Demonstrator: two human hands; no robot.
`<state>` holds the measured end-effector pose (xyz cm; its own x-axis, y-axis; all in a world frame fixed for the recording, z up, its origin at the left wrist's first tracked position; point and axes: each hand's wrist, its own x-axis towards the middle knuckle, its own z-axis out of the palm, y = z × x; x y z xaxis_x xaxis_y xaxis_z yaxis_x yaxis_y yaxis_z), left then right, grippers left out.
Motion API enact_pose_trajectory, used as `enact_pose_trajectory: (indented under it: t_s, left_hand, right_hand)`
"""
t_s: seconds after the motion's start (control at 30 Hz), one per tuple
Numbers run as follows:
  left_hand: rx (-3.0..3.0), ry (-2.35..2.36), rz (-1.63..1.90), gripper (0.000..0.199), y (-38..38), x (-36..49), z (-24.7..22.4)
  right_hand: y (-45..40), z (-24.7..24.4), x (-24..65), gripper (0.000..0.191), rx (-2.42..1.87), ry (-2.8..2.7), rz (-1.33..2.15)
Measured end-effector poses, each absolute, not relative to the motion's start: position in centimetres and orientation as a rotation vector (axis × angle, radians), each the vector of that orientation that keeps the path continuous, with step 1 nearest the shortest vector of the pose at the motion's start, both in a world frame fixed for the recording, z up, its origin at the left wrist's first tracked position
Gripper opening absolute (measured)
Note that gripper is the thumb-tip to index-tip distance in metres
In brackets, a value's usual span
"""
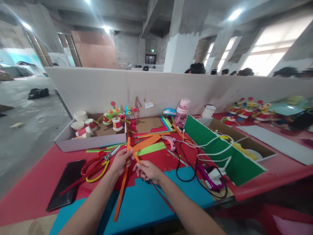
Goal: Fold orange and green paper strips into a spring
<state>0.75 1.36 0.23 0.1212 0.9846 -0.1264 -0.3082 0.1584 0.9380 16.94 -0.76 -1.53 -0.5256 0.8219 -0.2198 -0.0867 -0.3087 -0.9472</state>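
Observation:
My left hand [122,160] pinches an orange paper strip [122,192] that hangs down over the blue sheet [146,202]. Another orange strip crosses it at the fingertips, and my right hand [146,170] holds that strip's lower end. Both hands are close together, low over the table. Left of them lie scissors with red handles [94,164] and a pair with a yellow handle [102,173]. Just beyond my hands are a green paper strip [153,148] and a wider orange piece [148,142].
A black tablet [66,186] lies at the left. Behind is a box [90,142] with paper cups and figures. A pink glue gun [170,142], cables, a purple power strip [211,176] and a green-sided box [220,151] stand at the right.

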Motion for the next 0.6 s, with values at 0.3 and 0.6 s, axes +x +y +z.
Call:
enact_pose_trajectory:
  t_s: [0.3,0.6]
  left_hand:
    - [1.32,1.166,1.058,0.023,2.8,1.4,1.6]
    - [2.295,1.507,0.443,0.018,14.1,8.1,6.9]
  right_hand:
    - [3.9,-2.4,19.7,0.044,-0.85,-0.791,1.501]
    - [4.2,-3.1,21.1,0.04,-0.765,-0.555,1.418]
